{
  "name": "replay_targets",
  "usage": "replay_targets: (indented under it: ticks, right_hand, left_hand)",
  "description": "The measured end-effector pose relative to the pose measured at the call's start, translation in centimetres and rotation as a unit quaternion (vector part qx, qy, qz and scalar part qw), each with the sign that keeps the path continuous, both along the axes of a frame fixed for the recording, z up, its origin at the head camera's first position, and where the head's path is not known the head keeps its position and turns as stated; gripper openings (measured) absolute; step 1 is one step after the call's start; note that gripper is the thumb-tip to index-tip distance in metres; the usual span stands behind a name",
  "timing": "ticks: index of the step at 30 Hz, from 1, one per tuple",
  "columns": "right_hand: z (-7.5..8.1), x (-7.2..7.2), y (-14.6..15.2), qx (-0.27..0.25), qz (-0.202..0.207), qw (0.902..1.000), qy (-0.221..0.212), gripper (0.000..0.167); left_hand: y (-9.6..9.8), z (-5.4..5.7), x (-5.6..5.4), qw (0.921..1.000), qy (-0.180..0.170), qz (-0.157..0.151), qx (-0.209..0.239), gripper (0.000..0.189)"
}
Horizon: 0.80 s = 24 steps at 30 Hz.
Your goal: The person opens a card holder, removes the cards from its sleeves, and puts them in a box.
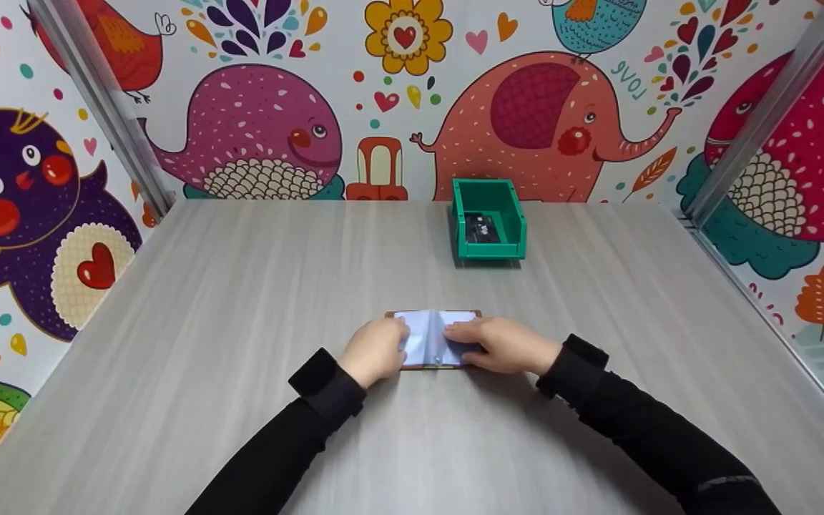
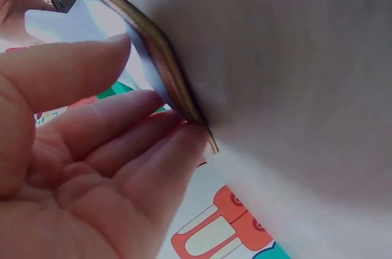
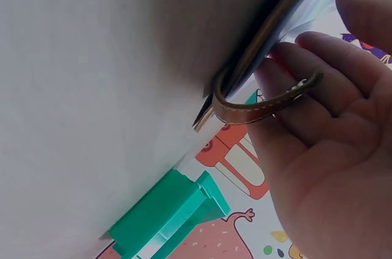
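A small brown card holder [image 1: 435, 337] with clear plastic sleeves lies spread open on the table. My left hand [image 1: 375, 350] is at its left edge; in the left wrist view its fingertips touch the holder's edge and the thumb [image 2: 92, 66] extends over the sleeves. On the right page rests my right hand [image 1: 508, 345], its fingers fairly straight. A brown stitched strap [image 3: 251, 112] with a metal snap curves up from the cover beside the right fingers. The undersides of the pages are hidden.
A green open-front bin [image 1: 492, 251] stands farther back, right of centre, with a small black item [image 1: 481, 229] inside. The pale wood-grain table [image 1: 254, 286] meets walls printed with cartoon animals, and metal posts [image 1: 101, 107] stand at the corners.
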State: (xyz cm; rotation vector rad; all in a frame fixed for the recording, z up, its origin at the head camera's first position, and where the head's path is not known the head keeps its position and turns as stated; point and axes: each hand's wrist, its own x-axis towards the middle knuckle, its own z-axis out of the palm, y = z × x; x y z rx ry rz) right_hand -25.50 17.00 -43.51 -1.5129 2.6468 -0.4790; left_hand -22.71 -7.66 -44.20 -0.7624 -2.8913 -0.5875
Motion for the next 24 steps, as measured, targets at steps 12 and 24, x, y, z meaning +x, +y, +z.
replay_targets:
  ticks: [12,24]
  right_hand:
    - [0.3,-0.2,0.6,0.005,-0.031,0.9994,-0.018,0.037]
    - [1.3,0.1,1.0,-0.008,-0.091,0.995,-0.039,0.026]
  left_hand:
    - [0.2,-0.1,0.1,1.0,0.001,0.005,-0.004,0.023]
    - [0.3,0.6,0.3,0.9993,-0.021,0.023,0.019,0.027]
